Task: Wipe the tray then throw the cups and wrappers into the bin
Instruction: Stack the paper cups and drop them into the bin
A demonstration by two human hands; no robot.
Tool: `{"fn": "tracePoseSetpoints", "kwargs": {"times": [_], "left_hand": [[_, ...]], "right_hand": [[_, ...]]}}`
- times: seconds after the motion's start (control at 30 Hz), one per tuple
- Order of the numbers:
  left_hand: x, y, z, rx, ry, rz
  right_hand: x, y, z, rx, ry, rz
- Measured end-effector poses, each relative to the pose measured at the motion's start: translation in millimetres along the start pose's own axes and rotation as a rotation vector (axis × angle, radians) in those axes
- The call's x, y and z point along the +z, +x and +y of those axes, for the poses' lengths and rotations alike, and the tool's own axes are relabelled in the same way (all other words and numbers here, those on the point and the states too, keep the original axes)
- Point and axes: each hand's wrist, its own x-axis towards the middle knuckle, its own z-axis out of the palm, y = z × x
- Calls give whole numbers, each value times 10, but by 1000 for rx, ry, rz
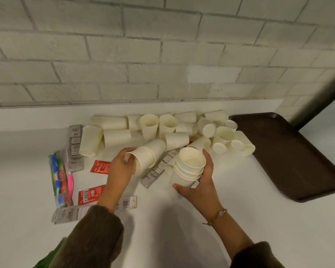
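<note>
Left grip [121, 168] is clutching sideways nested cups [146, 157] while right grip [200, 190] is wrapping round an upright cup stack [190, 167] above the counter [240, 213], left of the brown tray [290, 151].

Soft, dim indoor light from overhead; wide-angle view with bowed edges.

Light falls from above, so a broad, soft-edged shadow of the arms pools on the white counter [240, 209] toward 6 o'clock. The cups [149, 124] cast only faint shadows and, pale on pale, lose edge detail. The dark tray [290, 155] at 3 o'clock carries a weak sheen, no hard glare. Mortar lines in the brick wall [143, 49] curve toward 9 and 3 o'clock. The fingertips of the left hand [122, 167] smear slightly. A dark blurred band crosses at 2 o'clock.
</note>
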Motion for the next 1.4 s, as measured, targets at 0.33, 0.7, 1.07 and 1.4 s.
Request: {"fn": "tracePoseSetpoints", "kwargs": {"times": [0.33, 0.7, 1.07, 1.4], "left_hand": [[613, -791, 686, 17, -245, -170], [2485, -1892, 1514, 183, -31, -604], [4498, -3350, 1650, 158, 157, -1042], [6237, -3971, 674, -205, 438, -1091]], "right_hand": [[-897, -514, 85, 12, 41, 207], [-2889, -1792, 757, 147, 56, 686], [-4365, -3230, 1821, 429, -69, 933], [-4738, -3834, 2609, 722, -87, 1079]]}}
